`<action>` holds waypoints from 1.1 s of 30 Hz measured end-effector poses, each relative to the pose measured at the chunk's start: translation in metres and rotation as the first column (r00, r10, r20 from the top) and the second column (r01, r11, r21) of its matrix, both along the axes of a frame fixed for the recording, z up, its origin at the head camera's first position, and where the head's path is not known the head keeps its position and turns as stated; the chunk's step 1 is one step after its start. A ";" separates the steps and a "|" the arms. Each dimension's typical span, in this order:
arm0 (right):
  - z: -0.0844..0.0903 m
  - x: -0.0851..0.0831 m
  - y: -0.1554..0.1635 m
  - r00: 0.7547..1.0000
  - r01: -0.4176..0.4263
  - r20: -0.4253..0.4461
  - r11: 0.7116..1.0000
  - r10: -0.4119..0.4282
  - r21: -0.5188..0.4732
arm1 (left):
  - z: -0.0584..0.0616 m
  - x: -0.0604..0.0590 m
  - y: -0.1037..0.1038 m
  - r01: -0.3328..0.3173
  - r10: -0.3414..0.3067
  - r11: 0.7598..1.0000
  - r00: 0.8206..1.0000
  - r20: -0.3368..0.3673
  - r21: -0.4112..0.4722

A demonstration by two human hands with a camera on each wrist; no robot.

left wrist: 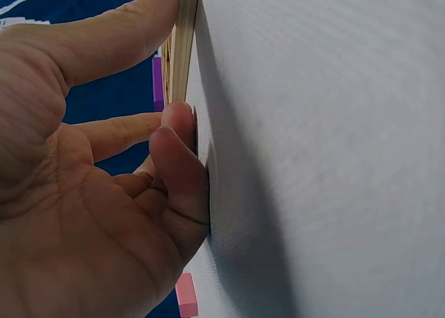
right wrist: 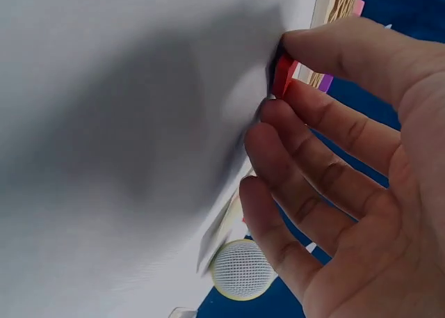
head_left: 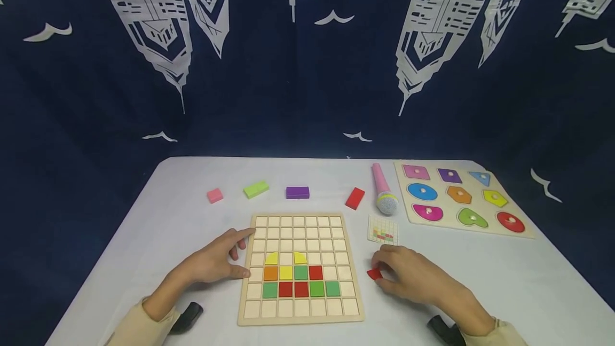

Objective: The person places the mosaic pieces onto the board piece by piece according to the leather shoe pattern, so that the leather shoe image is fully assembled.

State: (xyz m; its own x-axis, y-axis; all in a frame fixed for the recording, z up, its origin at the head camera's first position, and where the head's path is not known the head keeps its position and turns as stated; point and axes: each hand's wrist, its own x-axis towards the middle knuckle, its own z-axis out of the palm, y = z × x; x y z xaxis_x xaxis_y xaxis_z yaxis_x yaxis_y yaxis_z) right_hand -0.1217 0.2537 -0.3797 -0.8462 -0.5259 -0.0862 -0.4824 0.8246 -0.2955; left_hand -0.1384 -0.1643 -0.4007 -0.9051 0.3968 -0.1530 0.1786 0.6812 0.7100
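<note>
Right hand [head_left: 413, 279] pinching small red tile [head_left: 374, 274] between thumb and fingertips, low over counter [head_left: 504, 276] just right of grid board [head_left: 300, 270]. I'd call tile light, stiff, smooth wood, bit slippery, best held by its edges. Left hand [head_left: 216, 263] relaxed, fingers straight, touching board's left edge, gripping nothing. Board holds 11 tiles: 3 green, 3 red, 3 yellow, 1 orange, 1 teal-green. Pattern card [head_left: 383, 229] beyond right hand. Farther back 4 loose blocks: pink [head_left: 214, 195], green [head_left: 256, 189], purple [head_left: 297, 192], red [head_left: 355, 198]. 1 pink toy mic [head_left: 384, 190], 1 shape puzzle [head_left: 461, 196] with 8 pegged pieces.
</note>
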 end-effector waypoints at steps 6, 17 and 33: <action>0.003 -0.002 -0.005 0.999 -0.044 -0.032 0.999 0.043 -0.009 | 0.002 0.001 -0.001 0.002 -0.002 1.000 1.000 0.006 0.006; 0.008 -0.006 -0.016 0.982 -0.143 -0.129 0.989 0.137 -0.039 | 0.002 0.002 0.000 -0.017 0.017 1.000 1.000 0.012 0.003; -0.002 -0.011 -0.078 0.987 -0.128 -0.120 0.969 0.104 -0.211 | 0.001 0.000 0.001 -0.006 0.006 1.000 1.000 0.001 0.003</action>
State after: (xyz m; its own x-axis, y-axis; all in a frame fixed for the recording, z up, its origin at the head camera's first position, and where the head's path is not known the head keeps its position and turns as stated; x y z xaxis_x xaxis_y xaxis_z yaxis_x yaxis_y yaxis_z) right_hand -0.1327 0.1752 -0.3817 -0.7763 -0.6171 0.1290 -0.6097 0.6829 -0.4024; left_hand -0.1382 -0.1638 -0.3996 -0.9073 0.3917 -0.1528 0.1736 0.6801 0.7123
